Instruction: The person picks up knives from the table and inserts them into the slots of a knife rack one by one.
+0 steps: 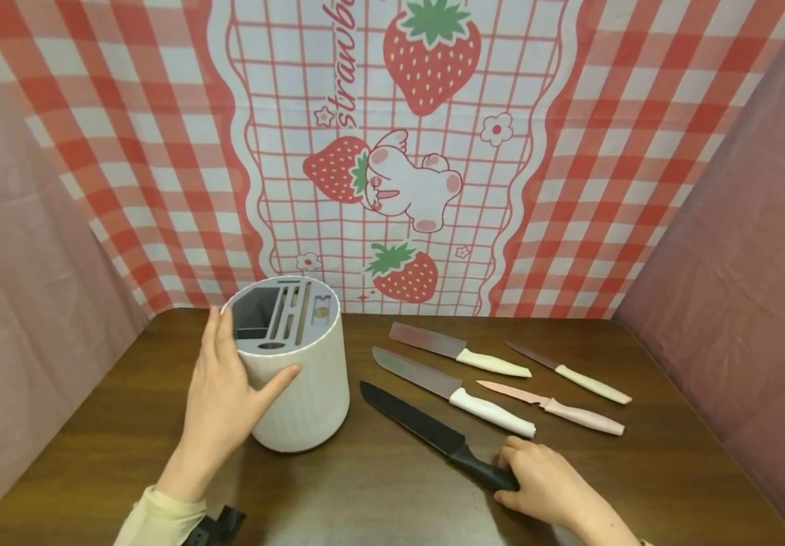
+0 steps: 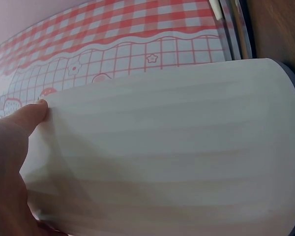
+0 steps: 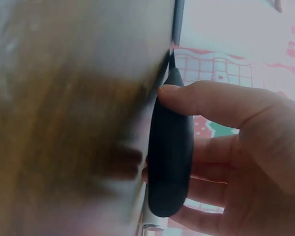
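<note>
A white ribbed knife block [image 1: 303, 402] with a grey slotted top stands upright at the left of the table. My left hand [image 1: 223, 394] rests against its near left side, fingers straight up by the rim and thumb spread across the front. In the left wrist view, that thumb [image 2: 32, 115] touches the ribbed wall of the block. A black kitchen knife [image 1: 419, 421] lies with its blade pointing to the back left. My right hand [image 1: 545, 481] grips the end of its black handle [image 3: 171, 152], thumb on one side and fingers on the other.
Right of the block lie a cleaver with a cream handle [image 1: 494, 363], a white-handled knife [image 1: 491, 409], a pink paring knife [image 1: 579, 415] and a slim cream-handled knife [image 1: 590, 383]. A checked strawberry cloth [image 1: 419, 167] hangs behind; pink cloth [image 1: 740, 250] borders the sides.
</note>
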Available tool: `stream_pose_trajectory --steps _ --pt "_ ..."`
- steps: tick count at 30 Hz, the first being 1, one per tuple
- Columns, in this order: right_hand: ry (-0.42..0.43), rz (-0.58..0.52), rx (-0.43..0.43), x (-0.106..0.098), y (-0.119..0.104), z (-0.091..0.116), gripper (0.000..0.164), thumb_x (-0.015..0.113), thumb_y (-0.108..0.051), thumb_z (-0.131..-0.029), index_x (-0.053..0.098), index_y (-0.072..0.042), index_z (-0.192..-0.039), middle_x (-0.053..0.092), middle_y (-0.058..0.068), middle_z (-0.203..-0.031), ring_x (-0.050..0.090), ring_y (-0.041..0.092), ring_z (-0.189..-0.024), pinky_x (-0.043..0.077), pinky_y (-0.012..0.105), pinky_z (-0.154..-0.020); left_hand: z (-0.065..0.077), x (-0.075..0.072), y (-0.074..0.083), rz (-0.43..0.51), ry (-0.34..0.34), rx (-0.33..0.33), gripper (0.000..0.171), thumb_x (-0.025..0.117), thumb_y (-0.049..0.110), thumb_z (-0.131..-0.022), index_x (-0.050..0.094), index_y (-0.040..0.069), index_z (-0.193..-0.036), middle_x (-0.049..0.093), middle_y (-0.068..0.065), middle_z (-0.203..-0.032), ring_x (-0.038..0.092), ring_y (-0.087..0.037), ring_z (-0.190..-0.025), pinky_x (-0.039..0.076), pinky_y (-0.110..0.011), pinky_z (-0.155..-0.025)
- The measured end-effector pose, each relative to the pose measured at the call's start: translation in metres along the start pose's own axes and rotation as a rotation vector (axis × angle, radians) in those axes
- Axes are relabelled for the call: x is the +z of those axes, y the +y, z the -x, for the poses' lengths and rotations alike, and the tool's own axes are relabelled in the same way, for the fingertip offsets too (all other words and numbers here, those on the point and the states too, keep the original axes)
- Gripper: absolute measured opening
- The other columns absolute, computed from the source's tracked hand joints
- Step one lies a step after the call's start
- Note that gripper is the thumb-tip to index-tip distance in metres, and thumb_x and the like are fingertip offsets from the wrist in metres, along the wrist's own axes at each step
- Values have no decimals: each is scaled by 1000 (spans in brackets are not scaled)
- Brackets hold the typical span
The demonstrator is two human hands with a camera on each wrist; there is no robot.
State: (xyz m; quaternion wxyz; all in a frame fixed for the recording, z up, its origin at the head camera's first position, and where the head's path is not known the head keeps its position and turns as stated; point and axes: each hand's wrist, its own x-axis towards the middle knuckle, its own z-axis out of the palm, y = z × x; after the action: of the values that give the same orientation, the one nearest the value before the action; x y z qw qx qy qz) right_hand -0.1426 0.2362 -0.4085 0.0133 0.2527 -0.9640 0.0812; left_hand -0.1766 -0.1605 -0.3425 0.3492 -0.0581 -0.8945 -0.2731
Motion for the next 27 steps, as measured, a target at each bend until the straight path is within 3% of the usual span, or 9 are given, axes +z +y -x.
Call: stream_pose_trajectory --steps 6,10,19,27 --pt "-15 -71 75 -8 -1 2 27 76 -27 -67 58 -15 -82 53 -10 -74 44 1 -60 39 24 -53 0 1 0 4 -4 1 112 76 47 -65 13 0 -144 14 -22 -148 29 -47 -126 31 -60 -95" --pt "11 -80 82 -12 0 2 27 76 -27 -68 58 -16 -84 53 -11 -73 43 0 -60 37 24 -53 1 0 0 4 -9 -2 112 76 48 -65 13 0 -144 14 -22 -148 30 -47 -126 31 -60 -95" --pt "129 -14 69 -15 -1 7 27 77 -29 -65 60 -20 -83 50 -16 -73 40 -2 -59 36 21 -53 2 0 0 0 -18 -5 112 75 48 -66 12 1 -144 13 -22 -149 29 -47 -127 30 -60 -95" --pt "313 39 4 -25 -2 6 30 81 -27 -59 61 -22 -82 50 -19 -73 41 -2 -61 39 24 -59 0 0 1 38 -21 -23 112 76 45 -66 9 2 -145 10 -23 -149 24 -47 -129 28 -61 -97"
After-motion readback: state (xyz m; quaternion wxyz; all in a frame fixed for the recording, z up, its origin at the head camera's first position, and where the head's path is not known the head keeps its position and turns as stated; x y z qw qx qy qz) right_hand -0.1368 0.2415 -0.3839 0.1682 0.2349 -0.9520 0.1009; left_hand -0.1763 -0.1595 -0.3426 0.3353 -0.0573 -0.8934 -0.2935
